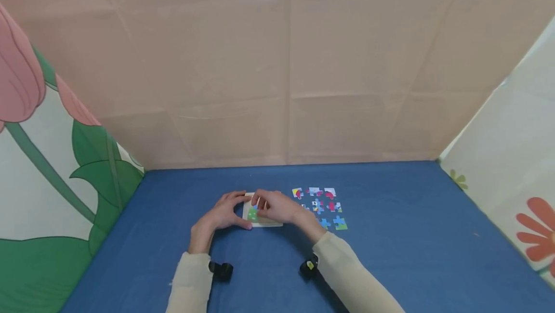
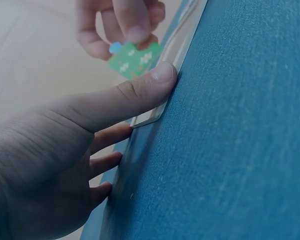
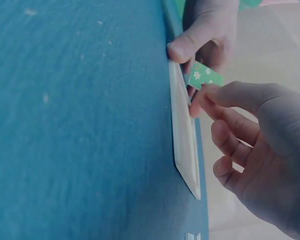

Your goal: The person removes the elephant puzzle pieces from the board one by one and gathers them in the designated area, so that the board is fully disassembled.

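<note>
My right hand pinches a green puzzle piece between thumb and fingertips. White flowers are printed on the piece, and a blue knob shows on it in the left wrist view. The piece is over the left part of a shallow pale puzzle tray. My left hand grips the tray's left end, thumb at the near corner and fingers toward the far corner. In the left wrist view that thumb lies on the tray's edge. My right hand hides much of the tray's inside.
Several loose puzzle pieces lie spread in rough rows to the right of the tray, some partly behind my right hand. The blue cloth-covered table meets a beige wall sheet at the back. Printed floral sheets stand at both sides.
</note>
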Motion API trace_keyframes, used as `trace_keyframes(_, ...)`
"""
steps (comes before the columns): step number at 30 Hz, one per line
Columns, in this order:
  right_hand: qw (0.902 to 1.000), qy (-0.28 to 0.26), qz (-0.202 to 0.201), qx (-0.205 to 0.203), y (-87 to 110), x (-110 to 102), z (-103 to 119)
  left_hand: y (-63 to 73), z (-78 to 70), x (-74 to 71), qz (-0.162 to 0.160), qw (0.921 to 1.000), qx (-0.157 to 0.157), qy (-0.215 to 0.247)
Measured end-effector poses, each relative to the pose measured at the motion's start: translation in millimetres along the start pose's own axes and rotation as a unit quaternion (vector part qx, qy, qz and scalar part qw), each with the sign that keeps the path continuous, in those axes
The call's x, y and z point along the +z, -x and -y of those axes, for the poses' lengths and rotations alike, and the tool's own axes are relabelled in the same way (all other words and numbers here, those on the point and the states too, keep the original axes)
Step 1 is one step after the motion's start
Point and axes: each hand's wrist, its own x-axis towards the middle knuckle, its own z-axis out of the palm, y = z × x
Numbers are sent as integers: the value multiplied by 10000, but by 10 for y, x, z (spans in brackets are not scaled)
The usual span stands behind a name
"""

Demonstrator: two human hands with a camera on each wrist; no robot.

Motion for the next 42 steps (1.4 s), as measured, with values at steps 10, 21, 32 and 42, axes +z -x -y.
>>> trace_keyframes(10, 9998, 27, -205, -33, 111, -98, -17, -6, 22, 12, 6, 10000, -69, -36)
trace_keyframes(21, 9995, -79, -299, 103, 315, -205, -86, 14, 16, 19, -44, 10000, -76, -39)
trace_keyframes(32, 9987, -85, -386, 325, 538, -312, -183, 13, -21, 26, -63, 9999, -102, -23)
trace_keyframes(42, 9991, -64, -253, 323, 703, -357, -309, 25, -12, 15, -86, 9999, 100, 23)
